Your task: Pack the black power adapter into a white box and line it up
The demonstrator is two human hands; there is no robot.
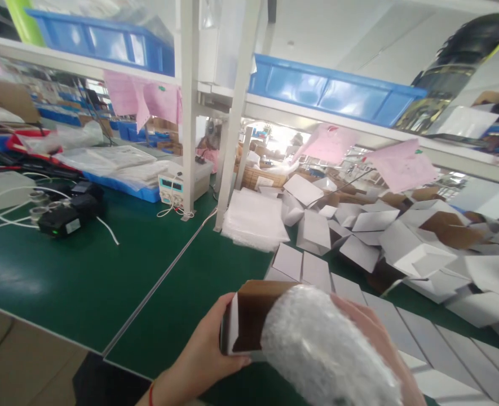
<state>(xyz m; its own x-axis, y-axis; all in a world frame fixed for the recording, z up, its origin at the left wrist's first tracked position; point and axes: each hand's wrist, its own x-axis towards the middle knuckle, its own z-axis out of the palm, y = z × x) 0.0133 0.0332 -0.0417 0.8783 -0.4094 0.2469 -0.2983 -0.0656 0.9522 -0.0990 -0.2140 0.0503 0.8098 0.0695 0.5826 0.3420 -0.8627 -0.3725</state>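
Note:
At the bottom middle, my left hand (209, 344) grips the left side of a small cardboard box (253, 321), white outside and brown inside. Its mouth faces me. A bubble-wrapped bundle (317, 344) lies in front of the box's right part, with one end at the opening; whether that end is inside, I cannot tell. My right hand (367, 327) is wrapped over the bundle's far side, its fingertips partly hidden behind it. What the bubble wrap contains does not show. A row of closed white boxes (346, 290) runs along the table just beyond my right hand.
Loose open white boxes (359, 225) pile up at the right. A stack of bubble-wrap sheets (255, 217) lies by the shelf post (237, 113). On the green table (156, 265), black devices with white cables (65, 208) sit at the left, near a power supply (171, 190). Blue bins (329, 87) stand overhead.

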